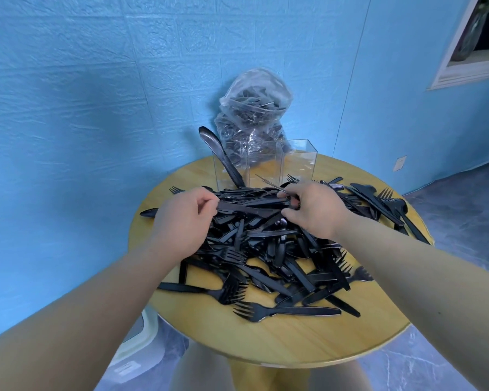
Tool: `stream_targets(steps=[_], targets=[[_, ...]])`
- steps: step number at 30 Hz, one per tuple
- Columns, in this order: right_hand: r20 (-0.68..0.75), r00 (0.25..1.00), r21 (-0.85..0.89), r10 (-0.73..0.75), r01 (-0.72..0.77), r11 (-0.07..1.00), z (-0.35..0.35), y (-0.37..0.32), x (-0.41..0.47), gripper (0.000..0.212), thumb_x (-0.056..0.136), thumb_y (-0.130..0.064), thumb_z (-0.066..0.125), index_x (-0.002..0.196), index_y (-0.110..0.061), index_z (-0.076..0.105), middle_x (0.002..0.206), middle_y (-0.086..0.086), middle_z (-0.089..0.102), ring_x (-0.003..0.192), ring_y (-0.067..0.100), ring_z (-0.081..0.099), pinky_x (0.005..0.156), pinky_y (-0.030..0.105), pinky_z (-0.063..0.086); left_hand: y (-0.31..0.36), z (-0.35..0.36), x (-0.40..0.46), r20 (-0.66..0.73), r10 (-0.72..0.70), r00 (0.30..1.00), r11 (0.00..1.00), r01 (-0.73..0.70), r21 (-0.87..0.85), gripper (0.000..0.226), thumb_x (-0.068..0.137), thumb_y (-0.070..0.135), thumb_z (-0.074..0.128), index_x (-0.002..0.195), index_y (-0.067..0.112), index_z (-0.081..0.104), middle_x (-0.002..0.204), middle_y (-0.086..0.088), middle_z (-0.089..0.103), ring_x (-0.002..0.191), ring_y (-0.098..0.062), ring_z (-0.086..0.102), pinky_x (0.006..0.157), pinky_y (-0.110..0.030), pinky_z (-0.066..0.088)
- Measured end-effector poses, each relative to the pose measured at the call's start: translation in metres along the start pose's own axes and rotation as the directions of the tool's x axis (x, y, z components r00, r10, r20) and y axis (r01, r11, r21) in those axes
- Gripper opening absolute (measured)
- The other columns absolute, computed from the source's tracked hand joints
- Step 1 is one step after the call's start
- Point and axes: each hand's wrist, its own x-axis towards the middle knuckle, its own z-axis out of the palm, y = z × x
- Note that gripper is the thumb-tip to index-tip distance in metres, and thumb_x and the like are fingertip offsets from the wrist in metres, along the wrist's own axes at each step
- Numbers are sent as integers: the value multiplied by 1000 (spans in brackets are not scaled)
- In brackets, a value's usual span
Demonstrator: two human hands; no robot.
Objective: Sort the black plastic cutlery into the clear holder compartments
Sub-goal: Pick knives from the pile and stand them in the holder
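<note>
A heap of black plastic cutlery (280,249) covers the round wooden table (280,340). Forks, knives and spoons lie mixed in it. Behind the heap stands the clear holder (298,162) with three compartments. Its left compartment holds one black knife (220,153) leaning out to the left. My left hand (181,221) pinches one end of a bundle of black knives (251,208) lying across the top of the heap. My right hand (314,207) grips the other end of that bundle.
A clear plastic bag (251,108) full of more black cutlery stands behind the holder against the blue wall. Loose pieces reach the table's right edge (418,232). A white object (136,345) sits on the floor at the lower left.
</note>
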Motion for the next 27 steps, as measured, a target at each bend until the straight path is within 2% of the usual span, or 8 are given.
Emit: stream_targets(steps=[4,8,13,15,17,20,24,27], targets=[[-4,1000,19,-10,10,1000,-3,-5,-5,29,86,-28,63,114,-20,65,107,2,58,94,23,58,82,31,47,-4,-5,-3,-48,-67,997,989,60,-132,15,98,25,45,99,29,60,82,18,64,67,1,53,59,-21,37],[-11,1000,159,7,-6,987,-11,-7,-13,16,89,-21,61,100,-11,67,96,5,70,90,23,62,79,32,49,-4,-7,-5,-14,-69,997,991,67,-115,16,100,22,40,102,28,55,90,11,66,66,-10,57,56,-23,39],[26,1000,183,-15,10,983,-19,-13,-16,16,89,-18,60,98,-7,66,91,10,70,87,28,63,79,38,51,9,-11,-12,204,112,973,993,-119,24,19,100,27,38,105,27,56,81,8,64,64,-11,57,60,-28,46],[15,1000,171,-24,21,985,-22,-19,-17,27,90,-32,59,110,-14,62,95,1,68,89,22,61,77,34,50,13,-11,-12,236,145,961,985,-163,57,22,101,26,35,101,22,57,83,6,64,62,-10,54,62,-31,46],[-4,1000,137,-1,1,991,-27,-24,-20,44,94,-52,42,123,-21,51,95,-7,59,91,18,57,74,30,42,13,-9,-10,229,144,963,981,-170,98,24,101,25,32,96,18,54,82,0,63,62,-13,52,60,-34,44],[11,999,166,54,-55,985,-35,-21,-22,57,98,-50,13,133,-21,47,85,-12,48,96,21,53,80,29,35,9,-12,-9,185,107,977,978,-137,160,24,102,26,28,98,19,51,69,3,55,58,-13,48,51,-32,34],[99,987,195,128,-146,970,-40,-19,-17,30,103,-35,25,98,-20,52,69,-4,47,68,17,46,61,30,35,9,-19,-9,139,84,987,970,-113,214,26,103,26,25,106,19,50,65,5,50,59,-11,46,53,-31,36],[148,977,366,153,-198,909,-41,-25,-14,19,100,-21,39,84,-21,49,71,3,51,60,18,43,55,27,34,10,-20,-5,100,97,990,967,-118,224,33,103,26,24,106,16,55,67,2,53,61,-12,47,55,-29,35]])
